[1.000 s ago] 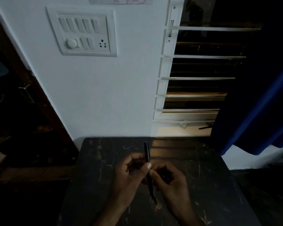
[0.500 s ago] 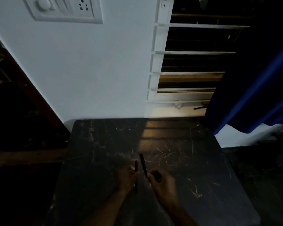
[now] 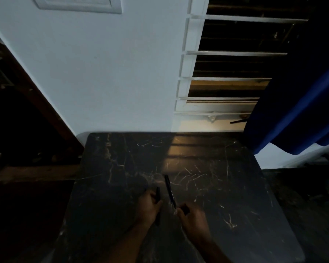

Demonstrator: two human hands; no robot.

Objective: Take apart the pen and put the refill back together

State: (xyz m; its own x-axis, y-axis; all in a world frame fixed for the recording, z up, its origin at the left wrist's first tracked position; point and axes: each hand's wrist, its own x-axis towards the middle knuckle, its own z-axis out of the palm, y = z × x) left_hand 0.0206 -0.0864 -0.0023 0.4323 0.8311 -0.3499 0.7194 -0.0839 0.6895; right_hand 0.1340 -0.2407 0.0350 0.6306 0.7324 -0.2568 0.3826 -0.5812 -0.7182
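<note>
My left hand sits low over the dark table, fingers curled around a thin black pen part. My right hand is just beside it, pinching the near end of the pen barrel (dim light, so my fingertips blur). Both forearms reach in from the table's near edge.

Pen now in two pieces, hands lowered

The left hand and right hand have dropped toward the table's near edge, holding a thin part and the barrel apart.
</note>
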